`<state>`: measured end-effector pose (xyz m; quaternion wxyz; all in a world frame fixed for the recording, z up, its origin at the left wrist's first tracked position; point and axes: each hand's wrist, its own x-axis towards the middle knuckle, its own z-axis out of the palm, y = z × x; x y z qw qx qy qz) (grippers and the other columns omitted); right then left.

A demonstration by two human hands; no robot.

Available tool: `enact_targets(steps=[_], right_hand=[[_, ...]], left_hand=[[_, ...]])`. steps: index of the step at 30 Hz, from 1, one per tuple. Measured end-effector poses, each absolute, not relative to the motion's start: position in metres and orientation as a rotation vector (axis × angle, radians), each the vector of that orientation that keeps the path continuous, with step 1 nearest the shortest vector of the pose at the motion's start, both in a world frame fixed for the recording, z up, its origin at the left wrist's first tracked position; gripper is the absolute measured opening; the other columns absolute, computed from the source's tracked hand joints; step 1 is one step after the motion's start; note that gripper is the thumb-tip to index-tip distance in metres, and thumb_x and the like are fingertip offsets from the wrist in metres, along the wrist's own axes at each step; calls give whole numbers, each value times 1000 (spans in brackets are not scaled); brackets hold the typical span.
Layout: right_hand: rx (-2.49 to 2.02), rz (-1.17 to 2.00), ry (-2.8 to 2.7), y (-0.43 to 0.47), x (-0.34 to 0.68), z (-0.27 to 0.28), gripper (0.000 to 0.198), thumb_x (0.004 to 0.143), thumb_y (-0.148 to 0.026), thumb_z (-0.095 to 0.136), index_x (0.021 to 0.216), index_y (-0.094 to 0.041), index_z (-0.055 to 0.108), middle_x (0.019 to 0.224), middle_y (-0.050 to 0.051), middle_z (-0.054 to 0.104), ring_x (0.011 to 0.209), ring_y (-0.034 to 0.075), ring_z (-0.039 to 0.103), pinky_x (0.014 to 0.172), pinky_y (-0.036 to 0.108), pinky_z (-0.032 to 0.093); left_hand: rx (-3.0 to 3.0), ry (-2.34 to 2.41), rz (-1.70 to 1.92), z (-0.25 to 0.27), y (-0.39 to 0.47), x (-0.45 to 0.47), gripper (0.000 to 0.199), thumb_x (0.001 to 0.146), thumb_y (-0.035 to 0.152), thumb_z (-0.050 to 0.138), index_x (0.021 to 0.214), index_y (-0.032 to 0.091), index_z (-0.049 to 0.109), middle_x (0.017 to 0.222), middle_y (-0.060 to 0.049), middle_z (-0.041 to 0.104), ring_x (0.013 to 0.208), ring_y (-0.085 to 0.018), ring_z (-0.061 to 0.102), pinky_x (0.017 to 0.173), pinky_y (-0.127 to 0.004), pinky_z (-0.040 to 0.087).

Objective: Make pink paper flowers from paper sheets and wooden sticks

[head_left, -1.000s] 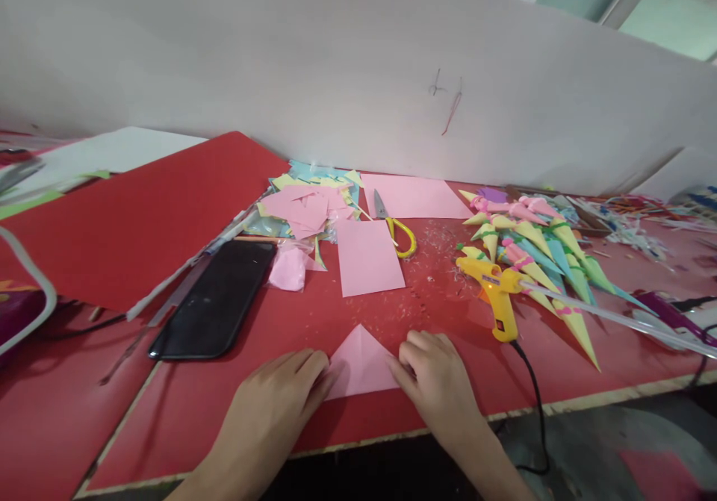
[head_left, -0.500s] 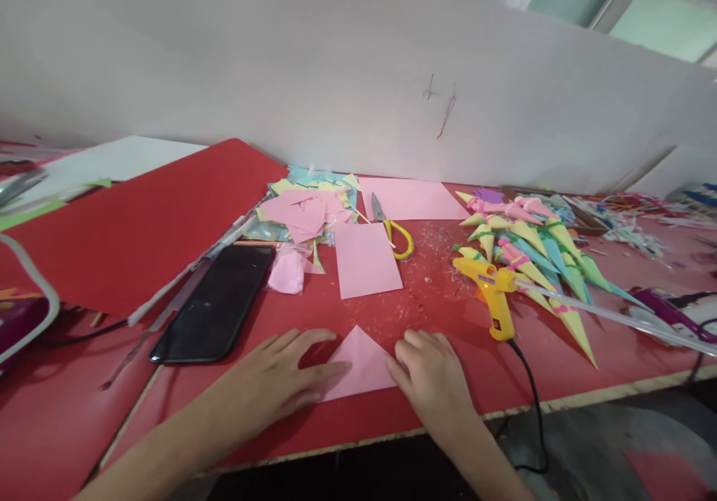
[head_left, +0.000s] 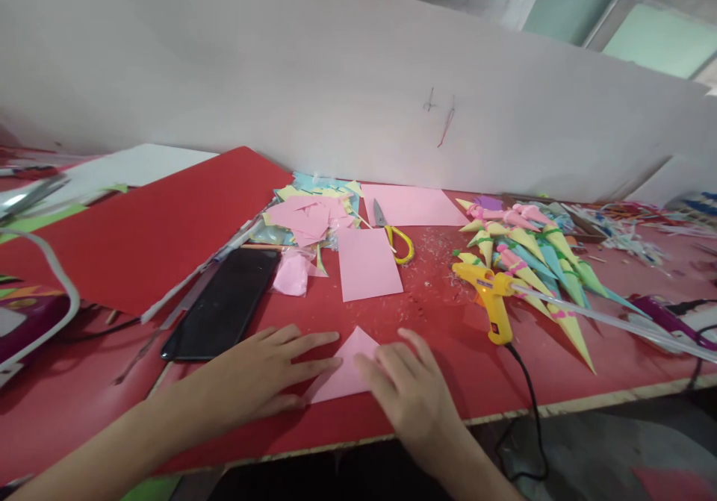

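Note:
A small pink paper, folded to a point at the top, lies flat on the red table near its front edge. From the left, my left hand rests with its fingers spread, fingertips touching the paper's left side. My right hand lies over the right part of the paper, its fingers bent but apart, and covers that corner. Just beyond is a pink paper rectangle. Scissors with yellow handles lie behind it, beside a larger pink sheet.
To the left are a black phone and a large red sheet. Paper scraps sit behind a small plastic bag. On the right, a yellow glue gun with a cord lies before several paper cones.
My right hand has moved left over the paper, covering its right corner. My left hand has shifted slightly left and its fingers are straighter. The view has tilted slightly.

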<state>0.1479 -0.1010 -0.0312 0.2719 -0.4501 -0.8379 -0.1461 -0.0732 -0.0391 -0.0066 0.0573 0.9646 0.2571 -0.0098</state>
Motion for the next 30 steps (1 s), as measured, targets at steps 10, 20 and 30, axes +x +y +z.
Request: enact_targets(steps=[10,20,30], right_hand=[[-968,-20,-2474,-108,135,-37,19,80,-23,46,95,-18,56,77,2,60,75,16,51,81,32,38],[-1208,-2,-2335,-120,197,-28,20,76,-20,50,92,-23,62,87,4,61,80,18,51,71,31,43],[-1396,17,-2220,-131,218,-24,24,77,-17,46,93,-20,64,84,6,61,78,17,55,69,29,46]], left_hand=[[2891,809,81,-15,-36,-82,61,74,29,61,126,44,33,136,3,39,100,-18,49,83,-30,38],[2892,820,-11,-12,-37,-80,62,75,28,59,128,42,30,139,2,33,97,-20,47,82,-32,38],[3003,690,-178,8,-50,-74,80,69,-5,46,127,46,28,136,5,37,97,-18,52,84,-32,39]])
